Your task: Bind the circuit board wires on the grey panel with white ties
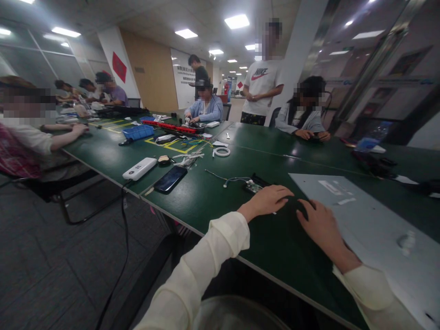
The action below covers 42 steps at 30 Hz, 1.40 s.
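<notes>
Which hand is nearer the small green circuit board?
Left. The left hand lies flat on the table just in front of the circuit board, almost touching it. The right hand rests farther off, by the grey sheet.

Two hands (268,201), one phone (171,179), perhaps seven people (263,75)

Dark green table (220,192), cream sleeves (206,266)

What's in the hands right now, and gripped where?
Nothing clearly held. Left hand and right hand lie flat on the green table, beside a small circuit board; anything under the fingers is hidden.
</notes>
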Each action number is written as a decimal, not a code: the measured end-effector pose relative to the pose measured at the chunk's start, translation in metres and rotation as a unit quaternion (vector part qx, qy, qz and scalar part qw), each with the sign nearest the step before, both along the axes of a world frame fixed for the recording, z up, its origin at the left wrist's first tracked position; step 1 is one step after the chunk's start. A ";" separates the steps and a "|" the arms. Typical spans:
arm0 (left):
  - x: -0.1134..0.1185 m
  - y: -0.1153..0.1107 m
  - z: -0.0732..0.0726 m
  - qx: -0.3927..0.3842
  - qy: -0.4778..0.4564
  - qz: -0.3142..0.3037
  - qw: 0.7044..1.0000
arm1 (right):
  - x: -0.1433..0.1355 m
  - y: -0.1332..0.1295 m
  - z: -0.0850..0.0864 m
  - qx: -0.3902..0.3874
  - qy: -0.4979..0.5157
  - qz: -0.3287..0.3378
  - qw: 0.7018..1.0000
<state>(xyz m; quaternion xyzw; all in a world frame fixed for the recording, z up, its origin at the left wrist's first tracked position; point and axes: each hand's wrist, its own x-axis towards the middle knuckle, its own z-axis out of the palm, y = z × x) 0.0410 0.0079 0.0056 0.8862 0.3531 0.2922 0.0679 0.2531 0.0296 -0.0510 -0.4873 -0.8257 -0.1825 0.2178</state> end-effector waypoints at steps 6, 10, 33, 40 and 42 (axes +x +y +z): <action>0.005 0.001 0.000 -0.061 -0.069 -0.029 0.995 | -0.029 -0.008 0.015 0.011 -0.008 0.176 0.984; 0.004 0.004 -0.001 -0.141 -0.111 -0.007 0.984 | -0.030 -0.011 0.023 0.030 -0.023 0.178 0.983; -0.005 0.008 0.001 -0.402 -0.244 -0.111 0.875 | -0.029 -0.030 0.038 0.045 -0.019 0.221 0.974; -0.005 0.009 -0.003 -0.372 -0.230 -0.120 0.891 | -0.031 -0.031 0.037 0.037 -0.027 0.214 0.976; -0.006 0.011 -0.003 -0.374 -0.227 -0.137 0.889 | -0.031 -0.032 0.038 0.027 -0.028 0.218 0.975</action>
